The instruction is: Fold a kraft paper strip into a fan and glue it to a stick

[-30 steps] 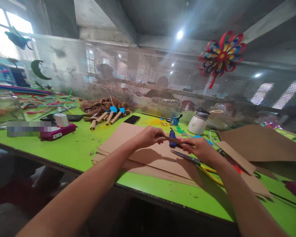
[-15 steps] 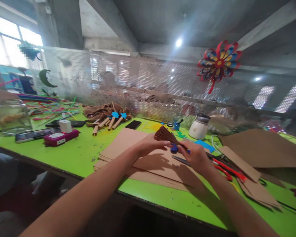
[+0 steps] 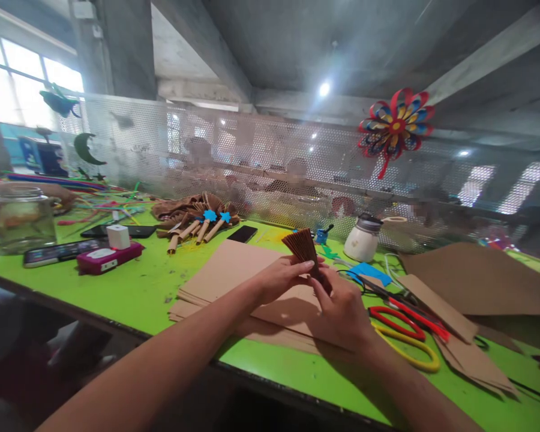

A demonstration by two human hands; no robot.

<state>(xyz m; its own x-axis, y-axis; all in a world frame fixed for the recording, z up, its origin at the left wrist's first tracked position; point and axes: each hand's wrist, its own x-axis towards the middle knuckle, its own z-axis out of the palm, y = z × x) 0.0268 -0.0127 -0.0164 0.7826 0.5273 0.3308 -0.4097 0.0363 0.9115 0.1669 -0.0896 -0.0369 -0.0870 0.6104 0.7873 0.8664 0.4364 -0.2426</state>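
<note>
over paper stack | left hand, right hand: fingers clamped on pleated brown paper | purple box: white marking illegible

Both forearms are bare and converge from the lower edge of the view. The left forearm slants up rightward; the left hand pinches, thumb extended toward the right hand. The right forearm slants up leftward; that hand grips, thumb raised, fingers curled and partly hidden.

Glaring ceiling lamp, overexposed window, hazy mesh screen, stretched edges
</note>
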